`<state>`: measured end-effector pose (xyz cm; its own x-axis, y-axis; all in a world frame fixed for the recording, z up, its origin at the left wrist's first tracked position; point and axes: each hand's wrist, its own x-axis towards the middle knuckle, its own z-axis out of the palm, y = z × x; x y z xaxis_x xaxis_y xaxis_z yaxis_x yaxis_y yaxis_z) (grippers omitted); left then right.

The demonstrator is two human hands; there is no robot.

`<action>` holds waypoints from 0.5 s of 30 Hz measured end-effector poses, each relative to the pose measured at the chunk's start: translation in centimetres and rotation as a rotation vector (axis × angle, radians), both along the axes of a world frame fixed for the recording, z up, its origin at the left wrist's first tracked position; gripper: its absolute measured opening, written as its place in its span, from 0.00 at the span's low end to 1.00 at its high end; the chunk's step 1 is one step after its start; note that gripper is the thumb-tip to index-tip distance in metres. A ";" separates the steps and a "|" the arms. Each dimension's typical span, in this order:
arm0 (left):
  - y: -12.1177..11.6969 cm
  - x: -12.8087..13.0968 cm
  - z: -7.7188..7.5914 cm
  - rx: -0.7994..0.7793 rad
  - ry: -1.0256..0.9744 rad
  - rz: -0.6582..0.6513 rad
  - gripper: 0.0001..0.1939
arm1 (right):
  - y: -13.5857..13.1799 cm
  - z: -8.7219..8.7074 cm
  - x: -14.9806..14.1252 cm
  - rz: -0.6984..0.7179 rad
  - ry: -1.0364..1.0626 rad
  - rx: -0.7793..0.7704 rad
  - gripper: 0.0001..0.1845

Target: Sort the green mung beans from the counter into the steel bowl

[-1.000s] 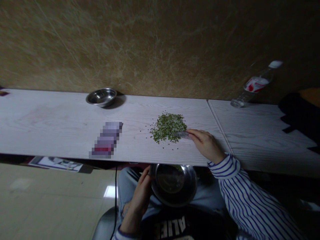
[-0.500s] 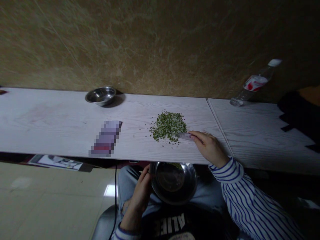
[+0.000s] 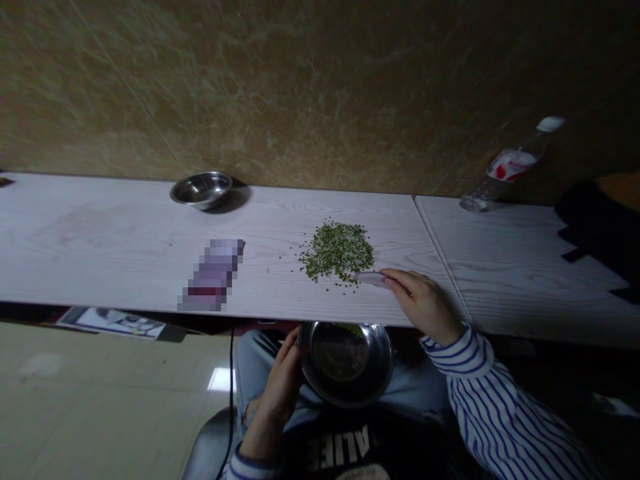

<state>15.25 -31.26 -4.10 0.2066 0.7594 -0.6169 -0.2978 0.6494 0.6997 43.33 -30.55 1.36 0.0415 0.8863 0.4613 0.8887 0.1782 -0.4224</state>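
Note:
A spread pile of small green beans mixed with white grains (image 3: 339, 252) lies on the white wood-grain table (image 3: 280, 300). My right hand (image 3: 425, 303) pinches a thin, pale purplish card (image 3: 373, 279), its tip at the pile's lower right edge. My left hand (image 3: 286, 373) grips the left rim of a steel bowl (image 3: 345, 393) below the table's front edge, above my lap. Some green beans show inside that bowl near its far rim. My left fingers are partly hidden behind the bowl's side.
A smaller steel bowl (image 3: 203, 193) stands at the back left by the wall. A pixelated flat purple item (image 3: 215, 273) lies left of the pile. A plastic bottle (image 3: 510, 167) stands back right, with a dark cloth item (image 3: 600, 233) at the far right.
My right hand has drawn the card slightly toward me, off the pile's lower right edge. My left hand and the bowl stay about where they were.

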 end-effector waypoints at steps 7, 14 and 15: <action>-0.1 -0.1 -0.1 0.023 -0.014 0.013 0.31 | -0.5 0.2 -0.3 -0.009 0.014 -0.013 0.15; -0.1 -0.3 -0.7 0.014 -0.013 0.021 0.30 | -0.5 0.1 -0.8 -0.025 0.036 -0.007 0.15; -0.1 -0.3 -0.8 0.009 -0.016 0.020 0.30 | -0.4 0.1 -0.9 -0.030 0.035 -0.004 0.15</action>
